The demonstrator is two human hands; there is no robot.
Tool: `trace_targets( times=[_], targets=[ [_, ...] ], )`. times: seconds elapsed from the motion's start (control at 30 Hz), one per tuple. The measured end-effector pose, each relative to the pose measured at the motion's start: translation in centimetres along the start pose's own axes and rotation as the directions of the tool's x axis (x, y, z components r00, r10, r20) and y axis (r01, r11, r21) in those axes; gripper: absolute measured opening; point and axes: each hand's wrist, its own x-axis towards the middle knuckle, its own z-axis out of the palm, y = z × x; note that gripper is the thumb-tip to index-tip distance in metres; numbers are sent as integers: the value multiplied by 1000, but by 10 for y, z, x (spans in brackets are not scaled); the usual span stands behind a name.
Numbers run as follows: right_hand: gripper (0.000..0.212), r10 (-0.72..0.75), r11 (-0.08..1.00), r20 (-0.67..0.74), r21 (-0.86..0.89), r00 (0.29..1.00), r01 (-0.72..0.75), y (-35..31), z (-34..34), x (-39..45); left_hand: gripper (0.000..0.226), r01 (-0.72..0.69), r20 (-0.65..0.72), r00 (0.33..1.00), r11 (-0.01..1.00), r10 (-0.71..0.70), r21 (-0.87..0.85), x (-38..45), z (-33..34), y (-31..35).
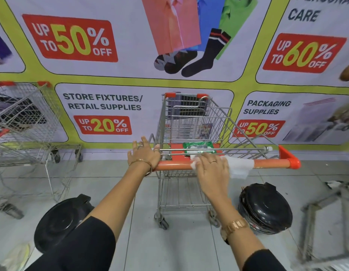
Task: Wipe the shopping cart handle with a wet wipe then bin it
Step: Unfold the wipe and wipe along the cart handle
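A metal shopping cart (191,124) stands in front of me with an orange handle (267,162) across its near end. My right hand (212,168) lies flat on the middle of the handle, pressing a white wet wipe (239,167) that drapes over the bar. My left hand (144,155) rests on the handle's left end, palm down with fingers spread and holding nothing. A green pack of wipes (199,147) lies on the cart's orange seat flap. A black bin with its lid shut (265,208) stands on the floor to the right of the cart.
Another black lidded bin (60,220) stands at lower left, partly behind my left arm. A second wire cart (23,122) is parked at the left. A metal frame (330,212) lies at the right. An advertising banner wall (103,102) closes off the far side.
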Motion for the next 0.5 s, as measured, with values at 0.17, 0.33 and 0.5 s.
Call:
trace_targets(
  times=[0.17,0.33,0.5],
  targets=[
    [57,209,971,-73,-100,975,-216,89,-37,5,66,7,10,1000,1000,-7,-26,-2,3,2],
    [53,332,937,-107,-81,937,-341,101,-45,12,66,-6,11,1000,997,7,-76,1,8,3],
    [42,232,963,-13,-137,973,-231,16,-8,18,67,-3,-1,1000,997,3,-78,1,9,3]
  ],
)
